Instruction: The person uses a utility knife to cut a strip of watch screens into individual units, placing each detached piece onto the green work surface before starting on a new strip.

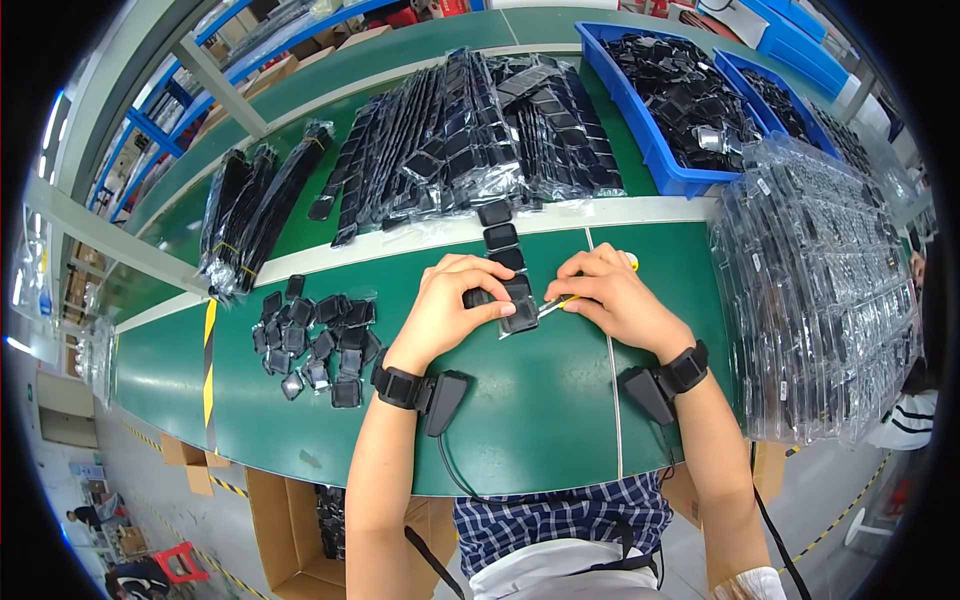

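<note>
A strip of flat black square pieces in transparent film (502,236) runs from the stacked strips toward me across the green table. My left hand (443,305) is closed on its near end, thumb and fingers pinching the last pieces. Just right of that end, my right hand (620,303) grips a slim yellow-and-silver cutter (566,300), its metal tip close to the strip's edge. Most of the cutter's handle is hidden by my fingers. Loose black squares in film (322,335) lie in a heap left of my left hand.
Stacked strips (450,140) cover the raised back section, with tied bundles (262,205) to their left. A blue bin (655,160) of black pieces stands at back right. Stacked transparent trays (815,300) rise along the right side. A cardboard box (275,515) sits below the table edge.
</note>
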`<state>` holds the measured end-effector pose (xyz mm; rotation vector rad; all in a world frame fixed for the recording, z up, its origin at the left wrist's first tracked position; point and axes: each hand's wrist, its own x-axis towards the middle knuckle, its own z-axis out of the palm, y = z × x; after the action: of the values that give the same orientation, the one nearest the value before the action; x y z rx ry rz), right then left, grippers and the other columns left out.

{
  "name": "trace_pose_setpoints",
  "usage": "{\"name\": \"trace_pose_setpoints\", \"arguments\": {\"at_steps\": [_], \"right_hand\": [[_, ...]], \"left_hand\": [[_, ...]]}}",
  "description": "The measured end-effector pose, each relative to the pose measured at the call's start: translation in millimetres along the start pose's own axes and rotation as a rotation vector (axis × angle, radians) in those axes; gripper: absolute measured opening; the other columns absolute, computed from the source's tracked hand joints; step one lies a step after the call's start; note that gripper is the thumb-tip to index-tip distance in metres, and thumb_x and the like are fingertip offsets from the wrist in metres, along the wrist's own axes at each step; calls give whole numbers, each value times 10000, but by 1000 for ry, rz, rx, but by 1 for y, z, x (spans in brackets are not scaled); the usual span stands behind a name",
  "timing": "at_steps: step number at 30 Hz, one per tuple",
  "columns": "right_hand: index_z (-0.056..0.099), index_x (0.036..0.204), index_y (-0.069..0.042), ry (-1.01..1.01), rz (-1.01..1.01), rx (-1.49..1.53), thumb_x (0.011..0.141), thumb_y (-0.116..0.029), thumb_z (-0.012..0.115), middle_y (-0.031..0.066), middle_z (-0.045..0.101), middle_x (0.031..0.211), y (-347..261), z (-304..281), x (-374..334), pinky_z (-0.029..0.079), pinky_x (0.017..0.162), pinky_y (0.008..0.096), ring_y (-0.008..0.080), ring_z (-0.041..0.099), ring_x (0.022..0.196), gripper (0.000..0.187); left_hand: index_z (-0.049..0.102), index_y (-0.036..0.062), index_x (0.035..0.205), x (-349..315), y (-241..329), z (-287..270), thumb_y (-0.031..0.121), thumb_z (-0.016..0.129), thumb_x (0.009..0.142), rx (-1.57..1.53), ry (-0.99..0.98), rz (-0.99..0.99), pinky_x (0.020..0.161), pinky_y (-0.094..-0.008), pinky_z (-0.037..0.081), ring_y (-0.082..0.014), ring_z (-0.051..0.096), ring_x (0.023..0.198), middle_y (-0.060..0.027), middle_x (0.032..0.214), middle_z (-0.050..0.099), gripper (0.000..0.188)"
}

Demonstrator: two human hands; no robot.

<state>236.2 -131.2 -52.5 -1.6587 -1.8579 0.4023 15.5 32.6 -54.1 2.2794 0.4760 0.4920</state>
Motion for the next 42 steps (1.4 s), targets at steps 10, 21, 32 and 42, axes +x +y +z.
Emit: {"name": "trace_pose_setpoints", "arguments": {"at_steps": [10, 21, 32, 42], "right_hand": [[797, 1063, -193, -9, 71, -9, 855, -153, 798, -36, 657, 1118, -6, -4, -9, 370, 1012, 389, 226, 516, 1087, 212], [792, 1046, -182, -40, 67, -27, 874, -153, 776, -26, 673, 1102, -9, -16, -15, 398, 1004, 407, 240, 539, 1096, 175], [799, 1074, -141, 89, 113, -84, 838, -72, 779, 11, 668, 1059, 5, -35, -28, 416, 980, 382, 250, 547, 1020, 247], [794, 1111, -136, 146, 86, -160, 858, -108, 777, 0, 651, 1013, -2, -15, -20, 420, 912, 361, 221, 566, 955, 256]], "left_hand": [[785, 139, 853, -3, 4, 3, 226, 900, 747, 75, -2, 3, 1088, -418, 411, -228, 586, 1194, 53, 1163, 758, 179], [795, 176, 856, -4, 11, 4, 257, 904, 750, 120, -12, -27, 1093, -411, 348, -212, 560, 1205, 79, 1140, 738, 172], [753, 110, 858, -9, -6, -20, 131, 852, 794, 15, 120, 31, 1083, -411, 409, -256, 620, 1164, -8, 1142, 758, 120], [659, 147, 1323, -14, 28, -17, 295, 958, 613, 193, -43, 65, 1246, -485, 268, -268, 505, 1425, -68, 1372, 665, 784]]}}
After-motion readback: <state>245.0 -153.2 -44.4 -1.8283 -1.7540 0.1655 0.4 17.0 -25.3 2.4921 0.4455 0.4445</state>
